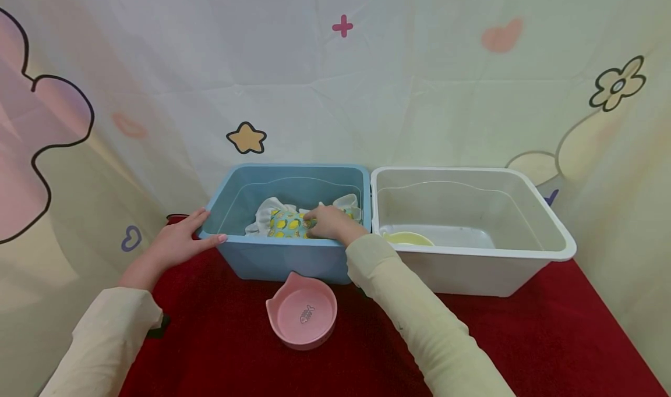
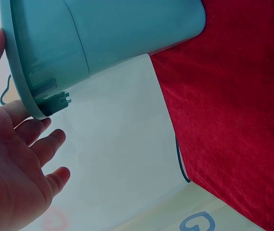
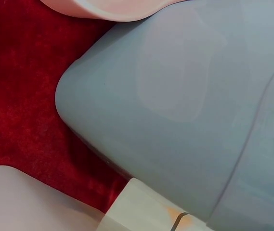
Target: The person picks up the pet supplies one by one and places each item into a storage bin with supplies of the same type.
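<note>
My left hand (image 1: 180, 243) rests on the left front corner of the blue bin (image 1: 293, 260), thumb along the front rim. In the left wrist view the other fingers (image 2: 47, 147) are loosely spread beside the rim. Inside the same bin lies a lemon-print cloth (image 1: 285, 223) with white ruffles at both sides. My right hand (image 1: 332, 223) reaches over the front rim and grips this cloth near its middle, fingertips bent into it. The right wrist view shows the bin's outside but not the hand.
A white bin (image 1: 472, 272) stands right beside the blue one, with a pale yellow dish (image 1: 409, 238) inside. In front of the blue bin, a pink cat-eared bowl (image 1: 301, 315) sits on the red cloth (image 1: 220, 339). A patterned curtain (image 1: 293, 48) hangs behind.
</note>
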Demonstrator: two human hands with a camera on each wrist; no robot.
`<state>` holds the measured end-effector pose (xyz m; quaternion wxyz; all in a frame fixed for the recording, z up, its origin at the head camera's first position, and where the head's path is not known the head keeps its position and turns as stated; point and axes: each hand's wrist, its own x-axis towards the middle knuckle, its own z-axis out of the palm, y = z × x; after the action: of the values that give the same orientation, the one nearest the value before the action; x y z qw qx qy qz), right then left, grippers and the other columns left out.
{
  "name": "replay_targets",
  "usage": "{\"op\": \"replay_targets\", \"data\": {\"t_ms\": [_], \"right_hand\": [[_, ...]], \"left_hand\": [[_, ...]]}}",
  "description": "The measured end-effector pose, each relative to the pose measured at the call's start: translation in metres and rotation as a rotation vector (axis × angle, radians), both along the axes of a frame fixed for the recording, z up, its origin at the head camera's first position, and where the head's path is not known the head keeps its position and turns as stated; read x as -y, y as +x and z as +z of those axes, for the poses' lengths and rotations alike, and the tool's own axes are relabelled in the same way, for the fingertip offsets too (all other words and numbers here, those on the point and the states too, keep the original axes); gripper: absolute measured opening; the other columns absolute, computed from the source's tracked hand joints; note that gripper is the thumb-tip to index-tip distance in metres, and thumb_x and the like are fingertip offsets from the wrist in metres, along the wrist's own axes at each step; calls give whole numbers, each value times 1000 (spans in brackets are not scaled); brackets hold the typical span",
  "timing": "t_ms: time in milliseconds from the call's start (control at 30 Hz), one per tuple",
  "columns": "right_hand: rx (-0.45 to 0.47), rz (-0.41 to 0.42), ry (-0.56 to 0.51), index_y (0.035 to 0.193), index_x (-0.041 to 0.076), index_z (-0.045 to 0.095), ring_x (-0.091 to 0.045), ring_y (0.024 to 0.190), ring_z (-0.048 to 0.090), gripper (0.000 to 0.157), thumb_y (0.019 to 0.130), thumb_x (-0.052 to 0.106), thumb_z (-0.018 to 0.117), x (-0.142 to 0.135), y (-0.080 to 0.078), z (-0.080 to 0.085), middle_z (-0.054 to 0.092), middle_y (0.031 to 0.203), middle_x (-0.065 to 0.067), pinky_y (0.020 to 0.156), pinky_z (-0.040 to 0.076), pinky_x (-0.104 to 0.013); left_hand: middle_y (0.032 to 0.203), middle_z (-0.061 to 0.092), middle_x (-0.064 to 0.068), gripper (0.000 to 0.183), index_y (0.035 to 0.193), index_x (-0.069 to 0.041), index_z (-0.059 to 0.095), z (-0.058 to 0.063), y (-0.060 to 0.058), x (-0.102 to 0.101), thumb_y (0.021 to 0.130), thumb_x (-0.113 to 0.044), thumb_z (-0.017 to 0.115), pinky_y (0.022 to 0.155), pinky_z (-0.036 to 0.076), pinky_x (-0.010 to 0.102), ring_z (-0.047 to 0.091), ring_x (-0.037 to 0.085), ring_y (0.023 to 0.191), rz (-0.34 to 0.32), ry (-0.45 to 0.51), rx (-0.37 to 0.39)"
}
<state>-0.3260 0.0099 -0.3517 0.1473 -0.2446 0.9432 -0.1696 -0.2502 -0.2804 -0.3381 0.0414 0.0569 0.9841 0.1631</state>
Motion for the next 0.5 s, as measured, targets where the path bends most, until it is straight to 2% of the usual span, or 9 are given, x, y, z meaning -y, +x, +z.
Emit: {"op": "replay_targets", "data": {"t_ms": [367,500], "right_hand": [[37,1,12,132,16,43,-25,131,30,49,86,28,55,0,-1,-1,44,135,-3,108,22,-40],[56,-8,4,134,17,40,-24,132,29,51,86,30,54,-1,-2,-2,42,137,-3,108,23,-41]], "left_hand": [[144,17,24,90,141,-4,15,-1,0,1,79,-62,45,90,32,64,27,49,123,2,4,3],[144,17,24,91,141,-4,15,0,0,1,79,-63,45,89,33,64,28,49,123,8,8,7]]}}
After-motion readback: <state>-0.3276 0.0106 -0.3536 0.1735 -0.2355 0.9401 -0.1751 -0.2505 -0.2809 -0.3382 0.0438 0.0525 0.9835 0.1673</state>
